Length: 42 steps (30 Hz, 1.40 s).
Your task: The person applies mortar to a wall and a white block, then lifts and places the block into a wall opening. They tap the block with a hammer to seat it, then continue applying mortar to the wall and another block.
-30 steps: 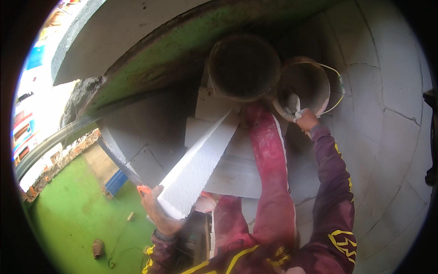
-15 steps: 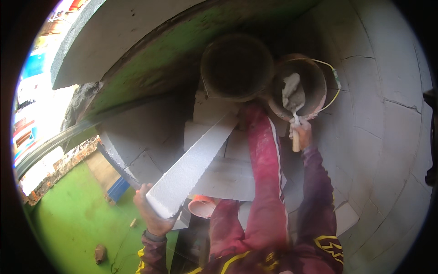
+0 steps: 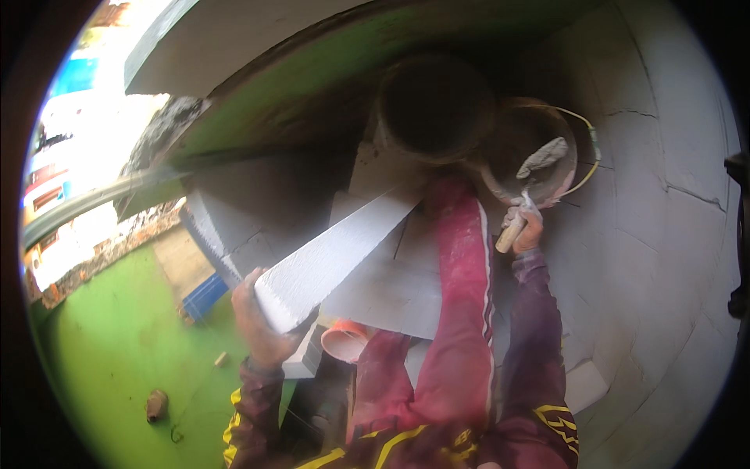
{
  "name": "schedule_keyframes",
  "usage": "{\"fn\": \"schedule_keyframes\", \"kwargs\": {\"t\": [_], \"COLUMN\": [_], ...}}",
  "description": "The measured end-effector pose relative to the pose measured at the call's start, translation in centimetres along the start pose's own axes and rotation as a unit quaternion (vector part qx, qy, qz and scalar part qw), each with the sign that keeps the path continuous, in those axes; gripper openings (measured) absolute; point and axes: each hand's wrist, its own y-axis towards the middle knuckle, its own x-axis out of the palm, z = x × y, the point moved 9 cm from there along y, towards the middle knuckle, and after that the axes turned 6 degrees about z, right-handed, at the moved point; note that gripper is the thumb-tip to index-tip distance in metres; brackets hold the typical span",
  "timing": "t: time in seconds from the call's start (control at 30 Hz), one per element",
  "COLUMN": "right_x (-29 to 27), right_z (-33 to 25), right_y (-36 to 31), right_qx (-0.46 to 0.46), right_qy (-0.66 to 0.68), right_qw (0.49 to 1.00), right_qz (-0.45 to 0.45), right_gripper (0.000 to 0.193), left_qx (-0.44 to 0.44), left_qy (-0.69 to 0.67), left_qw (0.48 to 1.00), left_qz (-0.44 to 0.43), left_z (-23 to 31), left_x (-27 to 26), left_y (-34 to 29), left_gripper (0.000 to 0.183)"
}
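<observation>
My left hand [image 3: 262, 328] grips the near end of a long white block [image 3: 336, 258], which slants away toward the dark bucket. Its far end lies by my foot. In my right hand [image 3: 525, 227] is a trowel [image 3: 513, 233], held by its pale wooden handle. Grey mortar [image 3: 543, 158] sits on the trowel blade, over the mouth of a bucket [image 3: 569, 168] with a yellowish wire handle. The lower part of the blade is hidden by mortar.
A dark round bucket [image 3: 437, 109] stands left of the mortar bucket. A small orange pail [image 3: 344, 341] sits near my left knee. A handsaw [image 3: 209, 244] leans beside stacked blocks at left. Grey block wall [image 3: 664, 258] rises on the right; green floor [image 3: 117, 336] spreads at lower left.
The trowel has turned in my right hand, its mortar-laden blade swinging rightward in the bucket. The whole view has shifted slightly. My left hand keeps its grip on the block.
</observation>
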Motion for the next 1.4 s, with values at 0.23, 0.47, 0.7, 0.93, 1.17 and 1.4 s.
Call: {"fn": "schedule_keyframes", "kwargs": {"t": [0.23, 0.47, 0.7, 0.93, 1.17, 1.4], "right_x": [11.0, 23.8, 26.5, 24.8, 28.0, 27.6], "right_z": [4.1, 11.1, 7.4, 10.0, 5.8, 4.7], "right_y": [-11.7, -22.8, -29.2, -28.0, -31.3, -30.5], "right_qx": [-0.030, -0.127, -0.353, -0.134, -0.407, -0.408], "right_qy": [-0.026, -0.231, -0.316, -0.290, -0.368, -0.446], "right_qw": [0.989, 0.956, 0.862, 0.928, 0.792, 0.737], "right_qz": [-0.146, -0.129, -0.179, -0.190, -0.269, -0.302], "right_gripper": [0.038, 0.021, 0.025, 0.029, 0.026, 0.030], "left_qx": [-0.016, -0.018, -0.042, -0.051, -0.087, -0.120], "left_qy": [-0.016, -0.033, -0.058, -0.061, -0.076, -0.090], "left_qw": [1.000, 0.999, 0.995, 0.993, 0.986, 0.981], "left_qz": [0.021, 0.032, 0.065, 0.090, 0.121, 0.124], "left_z": [-1.4, -3.1, -5.7, -7.0, -7.3, -7.7], "left_x": [-0.8, -1.7, -2.7, -3.2, -3.3, -3.7], "left_y": [-0.8, -1.3, -3.0, -5.7, -6.6, -6.9], "left_gripper": [0.093, 0.090, 0.087, 0.086, 0.087, 0.087]}}
